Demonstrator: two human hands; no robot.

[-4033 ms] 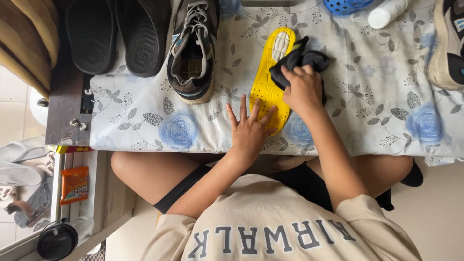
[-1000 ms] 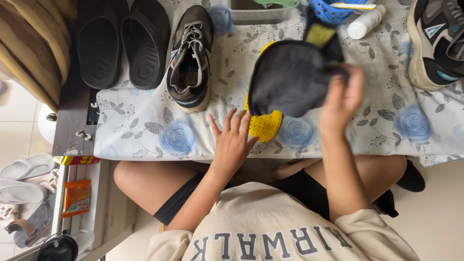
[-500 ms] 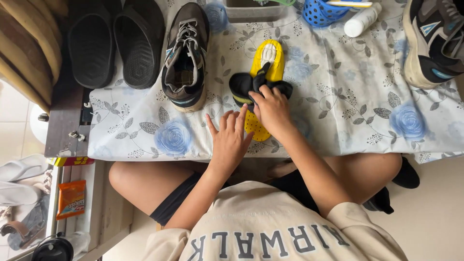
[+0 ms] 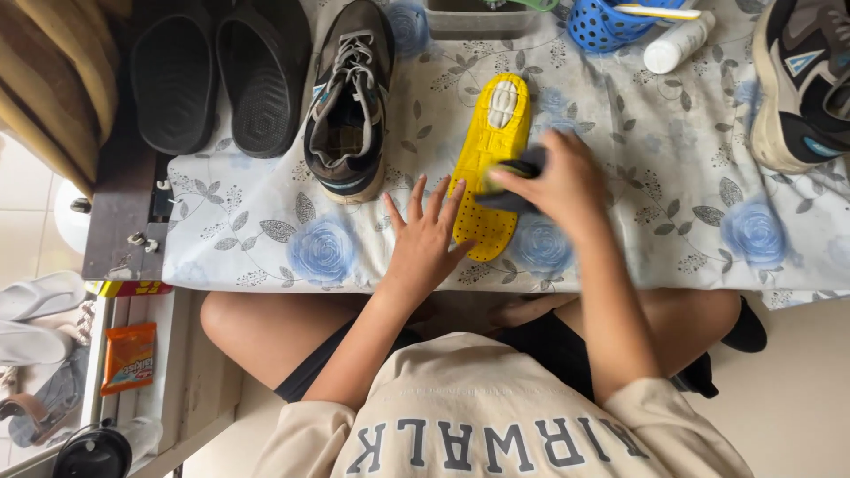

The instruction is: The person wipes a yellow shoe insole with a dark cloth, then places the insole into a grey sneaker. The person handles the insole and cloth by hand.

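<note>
- Yellow insole point(image 4: 492, 150) lying flat on the table point(image 4: 637, 204), toe end pointing away, heel end near the front edge, on a cloth printed with blue roses.
- Dark cloth point(image 4: 522, 177) pressed onto the middle of the insole, bunched up, mostly hidden.
- Right hand point(image 4: 553, 186) over the insole, fingers curled and pinching the dark cloth; slightly blurred.
- Left hand point(image 4: 425, 239) flat on the table just left of the insole, fingers spread, tips touching the insole's left edge near the heel.
- Worn dark sneaker point(image 4: 347, 106) just left of the insole, toe toward the front edge, laces showing.
- Pair of black slides point(image 4: 217, 80) further left of the insole, side by side, soles up.
- Blue perforated basket point(image 4: 611, 22) beyond and right of the insole, with a white bottle point(image 4: 677, 42) lying beside it.
- Second sneaker point(image 4: 801, 80), chunky and pale-soled, well apart to the insole's right.
</note>
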